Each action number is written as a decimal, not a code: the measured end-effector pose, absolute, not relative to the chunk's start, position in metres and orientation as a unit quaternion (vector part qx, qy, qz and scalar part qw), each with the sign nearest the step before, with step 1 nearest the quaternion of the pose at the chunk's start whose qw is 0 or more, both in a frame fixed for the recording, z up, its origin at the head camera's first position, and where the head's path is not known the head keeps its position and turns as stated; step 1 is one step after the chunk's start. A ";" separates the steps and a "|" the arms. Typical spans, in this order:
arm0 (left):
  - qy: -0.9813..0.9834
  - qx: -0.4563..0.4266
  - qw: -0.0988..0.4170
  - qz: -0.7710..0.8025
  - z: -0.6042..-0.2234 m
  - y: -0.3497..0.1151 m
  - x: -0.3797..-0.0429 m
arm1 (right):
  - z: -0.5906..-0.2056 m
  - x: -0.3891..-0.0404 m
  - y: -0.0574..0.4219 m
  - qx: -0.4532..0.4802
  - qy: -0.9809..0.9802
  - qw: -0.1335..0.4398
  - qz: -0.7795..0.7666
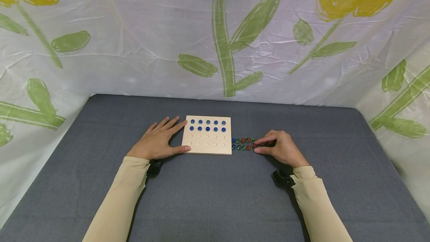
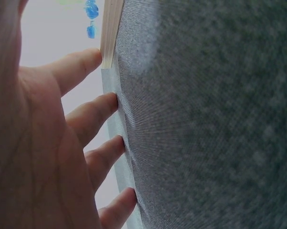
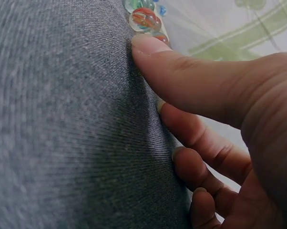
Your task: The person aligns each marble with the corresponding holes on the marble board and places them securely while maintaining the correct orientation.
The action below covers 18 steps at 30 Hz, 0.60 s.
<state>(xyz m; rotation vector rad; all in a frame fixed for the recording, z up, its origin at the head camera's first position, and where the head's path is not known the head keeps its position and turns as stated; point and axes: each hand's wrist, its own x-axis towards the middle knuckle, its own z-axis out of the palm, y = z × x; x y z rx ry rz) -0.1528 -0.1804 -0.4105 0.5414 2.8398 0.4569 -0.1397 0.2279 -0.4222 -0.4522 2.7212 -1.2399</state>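
Note:
A pale wooden board (image 1: 207,135) lies on the table, with blue marbles (image 1: 208,129) filling its two far rows of hollows; the two near rows show bare hollows. My left hand (image 1: 161,139) is spread at the board's left side, thumb on the near left corner and index fingertip at the left edge. Two short rows of blue, green and red glass marbles (image 1: 243,147) run from the board's right edge. At their right end my right hand (image 1: 280,146) pinches a red marble (image 1: 254,146) between thumb and index finger. In the right wrist view the thumb partly hides the marbles (image 3: 144,20).
A dark grey cloth (image 1: 208,197) covers the table. Behind it and at both sides hangs a pale sheet (image 1: 144,47) printed with yellow flowers and green leaves. Each wrist carries a dark strapped device (image 1: 283,178).

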 end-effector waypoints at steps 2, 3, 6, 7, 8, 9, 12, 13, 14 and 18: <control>0.965 0.183 0.108 0.155 -0.410 -0.181 -0.152 | -0.422 -0.139 0.228 -0.149 0.900 0.058 -0.406; 0.965 0.183 0.109 0.155 -0.410 -0.181 -0.152 | -0.422 -0.139 0.228 -0.150 0.900 0.056 -0.405; 0.964 0.185 0.109 0.155 -0.410 -0.180 -0.152 | -0.422 -0.139 0.228 -0.152 0.900 0.055 -0.406; 0.964 0.185 0.110 0.154 -0.410 -0.181 -0.152 | -0.422 -0.139 0.228 -0.152 0.899 0.055 -0.406; 0.964 0.186 0.110 0.153 -0.410 -0.181 -0.152 | -0.422 -0.139 0.228 -0.152 0.899 0.055 -0.406; 0.964 0.187 0.110 0.153 -0.410 -0.181 -0.152 | -0.422 -0.139 0.228 -0.152 0.900 0.055 -0.406; 0.964 0.190 0.109 0.152 -0.410 -0.181 -0.152 | -0.422 -0.139 0.227 -0.150 0.900 0.056 -0.405; 0.964 0.191 0.109 0.152 -0.410 -0.181 -0.152 | -0.422 -0.139 0.227 -0.150 0.900 0.056 -0.405; 0.963 0.193 0.108 0.152 -0.410 -0.181 -0.152 | -0.422 -0.139 0.227 -0.150 0.900 0.056 -0.405; 0.963 0.195 0.111 0.151 -0.409 -0.183 -0.151 | -0.422 -0.139 0.227 -0.151 0.898 0.058 -0.408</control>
